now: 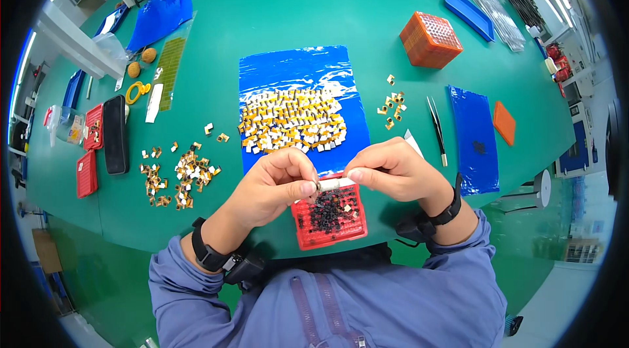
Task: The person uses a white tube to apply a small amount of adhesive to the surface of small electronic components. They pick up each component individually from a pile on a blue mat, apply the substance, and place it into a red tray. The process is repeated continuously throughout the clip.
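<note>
My left hand [278, 181] is pinched around a small dark piece, mostly hidden by the fingertips. Close by, my right hand [393, 170] has thumb and forefinger closed on one end of a narrow white strip [334, 183], which spans the gap between both hands. Beneath them lies a red tray [303, 241] holding many tiny black parts [327, 213] and a few white and gold bits. Just beyond the hands, a blue sheet [295, 63] carries a dense spread of small white-and-gold parts [288, 118].
Loose gold-and-white parts lie in piles at left [190, 174] and right [395, 107]. Tweezers [438, 132], another blue sheet [475, 151] and an orange flat piece [504, 123] are on the right. Orange stacked trays [429, 43] stand farther back; a black case [116, 135] lies left.
</note>
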Demonstrator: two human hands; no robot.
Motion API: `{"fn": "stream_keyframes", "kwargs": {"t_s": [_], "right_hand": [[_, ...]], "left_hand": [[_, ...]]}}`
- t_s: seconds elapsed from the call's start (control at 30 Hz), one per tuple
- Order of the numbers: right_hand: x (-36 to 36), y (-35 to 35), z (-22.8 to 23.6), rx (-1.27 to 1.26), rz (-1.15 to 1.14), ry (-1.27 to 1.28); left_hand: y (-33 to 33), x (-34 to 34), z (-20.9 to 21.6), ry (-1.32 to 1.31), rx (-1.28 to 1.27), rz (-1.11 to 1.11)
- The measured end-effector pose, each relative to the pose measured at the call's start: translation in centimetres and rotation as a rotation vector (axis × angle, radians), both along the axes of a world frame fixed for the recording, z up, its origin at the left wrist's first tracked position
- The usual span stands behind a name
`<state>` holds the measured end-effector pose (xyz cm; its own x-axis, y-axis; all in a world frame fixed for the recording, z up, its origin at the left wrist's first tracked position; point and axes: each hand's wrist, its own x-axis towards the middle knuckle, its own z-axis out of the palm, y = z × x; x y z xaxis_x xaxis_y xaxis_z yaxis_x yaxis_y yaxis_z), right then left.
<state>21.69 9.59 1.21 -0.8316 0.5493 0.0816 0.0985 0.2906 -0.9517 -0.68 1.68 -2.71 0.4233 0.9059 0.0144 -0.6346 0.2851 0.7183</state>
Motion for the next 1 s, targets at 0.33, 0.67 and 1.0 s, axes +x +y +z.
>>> {"fn": "stream_keyframes", "kwargs": {"t_s": [0.33,0.67,1.0], "right_hand": [[-0.2,-0.2,0.1,-0.069,0.002,0.029],[0.2,-0.3,0.2,-0.09,0.049,-0.007],[0.4,-0.2,0.8,-0.03,0.056,-0.022]], "left_hand": [[-0.3,0.1,-0.3,-0.034,-0.038,-0.022],[-0.4,0.0,-0.5,-0.007,-0.007,-0.012],[-0.4,-0.1,-0.5,0.016,0.005,-0.011]]}}
